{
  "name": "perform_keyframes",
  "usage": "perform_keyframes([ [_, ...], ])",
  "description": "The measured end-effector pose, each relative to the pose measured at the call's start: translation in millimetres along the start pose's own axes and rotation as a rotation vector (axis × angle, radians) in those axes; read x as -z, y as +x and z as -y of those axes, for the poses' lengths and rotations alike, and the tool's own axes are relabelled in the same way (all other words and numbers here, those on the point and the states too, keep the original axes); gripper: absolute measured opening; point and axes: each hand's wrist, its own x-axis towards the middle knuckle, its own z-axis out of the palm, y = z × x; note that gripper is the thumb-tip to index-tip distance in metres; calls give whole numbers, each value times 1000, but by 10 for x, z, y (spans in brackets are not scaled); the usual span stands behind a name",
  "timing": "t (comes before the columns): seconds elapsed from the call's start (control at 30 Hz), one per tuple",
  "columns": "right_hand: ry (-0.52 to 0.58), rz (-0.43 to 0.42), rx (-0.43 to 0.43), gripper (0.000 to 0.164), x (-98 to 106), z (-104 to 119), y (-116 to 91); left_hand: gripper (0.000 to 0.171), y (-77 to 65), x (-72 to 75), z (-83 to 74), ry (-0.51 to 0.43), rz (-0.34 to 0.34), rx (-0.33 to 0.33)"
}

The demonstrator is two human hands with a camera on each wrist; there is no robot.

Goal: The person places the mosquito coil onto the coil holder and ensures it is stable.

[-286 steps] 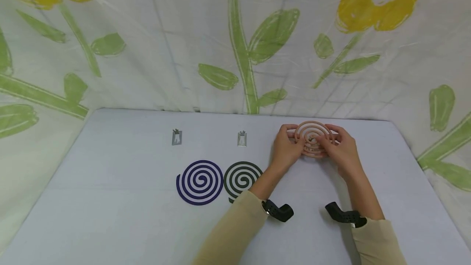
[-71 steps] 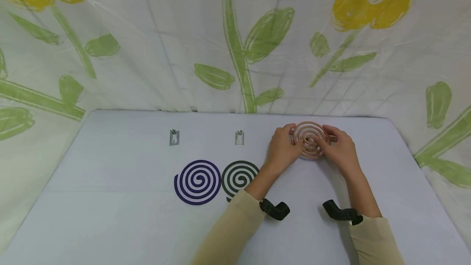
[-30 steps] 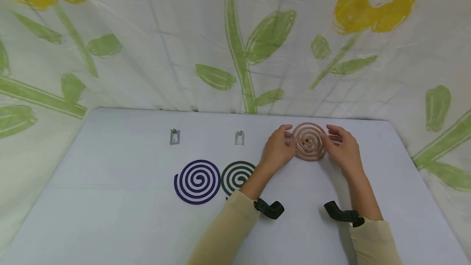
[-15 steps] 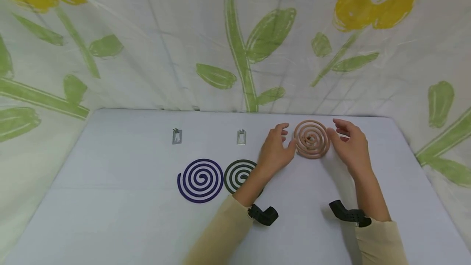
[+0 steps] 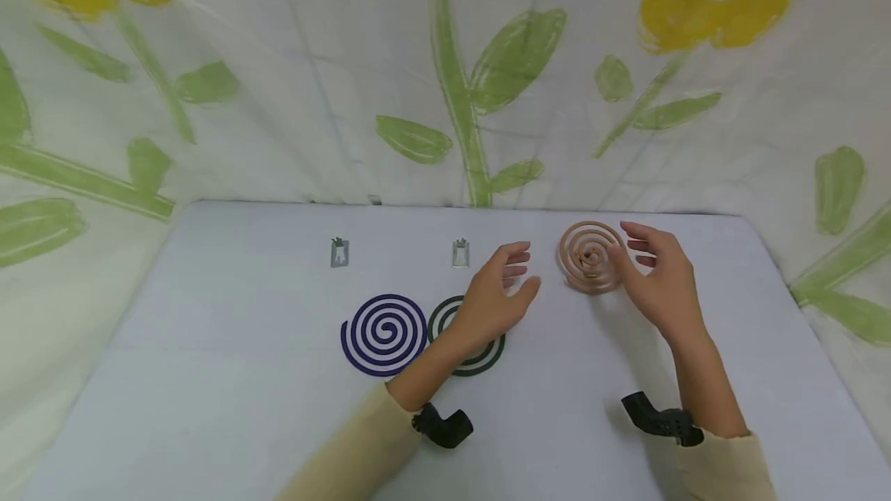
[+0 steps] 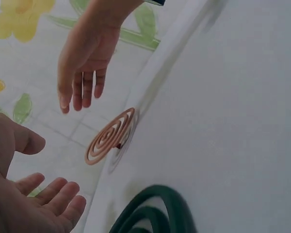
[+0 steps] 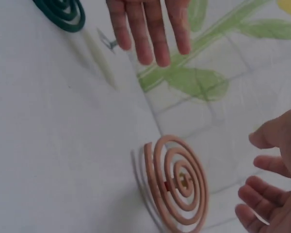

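A brown mosquito coil (image 5: 592,256) stands at the right rear of the table, raised a little above its shadow in the wrist views. Something small and red (image 7: 167,186) shows behind its middle. My right hand (image 5: 664,281) is just beside the coil's right edge, fingers loosely bent, holding nothing; its thumb overlaps the rim in the head view. To the left, clear of the coil, my left hand (image 5: 490,304) hovers with relaxed fingers and nothing in them. It partly hides a dark green coil (image 5: 480,367) lying flat. A dark blue coil (image 5: 386,328) lies beside the green one.
Two small metal stands (image 5: 339,256) lie along the back of the table, the second metal stand (image 5: 460,264) nearer the middle. Behind the white table (image 5: 209,408) hangs a flower-printed cloth (image 5: 278,99).
Both hands earlier held the brown coil at its sides and centre. They have let go; the left hand has drawn back left over the green coil, the right slightly right. The brown coil stays put.
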Motion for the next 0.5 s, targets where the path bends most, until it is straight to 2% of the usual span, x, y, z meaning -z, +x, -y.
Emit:
perform_keyframes([
  [0.1,19,-3,93,43,-48,46,-62,54,-130,171,25,78,20,-47],
  [0.2,29,6,162,42,-103,69,-155,56,-264,316,52,219,24,-71],
  [0.33,41,24,214,43,-187,107,-294,58,-436,480,104,406,0,-119],
  [0.5,56,31,250,45,-281,213,-433,59,-647,730,161,523,20,-143],
])
